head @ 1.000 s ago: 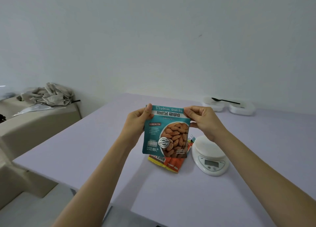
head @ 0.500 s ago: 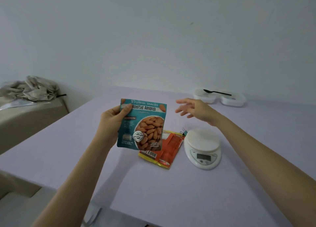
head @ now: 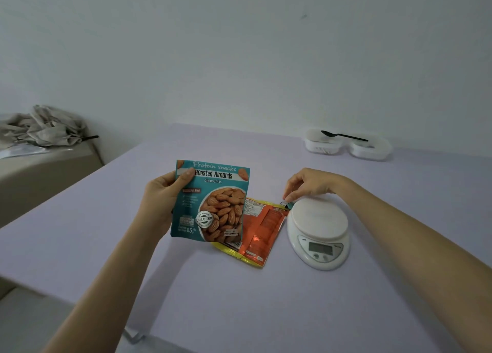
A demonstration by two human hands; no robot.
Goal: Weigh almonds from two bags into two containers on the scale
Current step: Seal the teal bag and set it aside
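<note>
My left hand holds a teal bag of roasted almonds upright by its left edge, above the table. Behind and below it an orange bag lies flat on the lavender table. My right hand pinches a small binder clip at the orange bag's top right corner, just left of the white kitchen scale. The scale's round platform is bare. Two white containers sit at the far right with a black spoon laid across them.
A beige surface stands to the left of the table with crumpled grey cloth on it. A pale wall rises right behind the table's far edge.
My right hand let go of the teal bag's top, swung right and came down onto the clip on the orange bag. The left hand moved the teal bag leftward.
</note>
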